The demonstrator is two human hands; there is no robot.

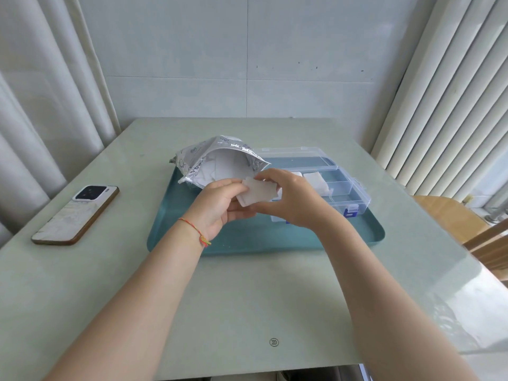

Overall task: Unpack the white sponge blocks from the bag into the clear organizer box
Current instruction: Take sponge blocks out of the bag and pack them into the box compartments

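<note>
**A:** What step is the person working on?

**B:** I'd judge they are mid-transfer. Both hands are holding one white sponge block (257, 193) above the teal tray (242, 240), between the foil bag (204, 158) and the clear organizer box (341, 185). The left hand (220, 206) is gripping the block's near-left end with curled fingers and thumb; the right hand (291, 198) is pinching its far edge from above.

**A:** Where are the rest of the blocks sitting?

**B:** More white pieces are showing inside the bag's open mouth, which is gaping toward the camera at the tray's far-left corner. At least one sponge block (317, 181) is already lying in a box compartment just beyond the right hand. The box is standing open on the tray's right half, its lid tilting back and its blue latches (350, 211) facing the person.

**A:** What is the next move calling for?

**B:** Probably carrying the held block rightward and lowering it into a compartment. Sponge is soft, so it is likely compressing under the pinch; pushing it past the dividers may take some squaring up. I can't tell which compartments are free, since the right hand is hiding part of the box.

**A:** Anything else around?

**B:** A smartphone (75, 214) is lying face down on the pale green table (247, 298), well apart from the tray.
</note>
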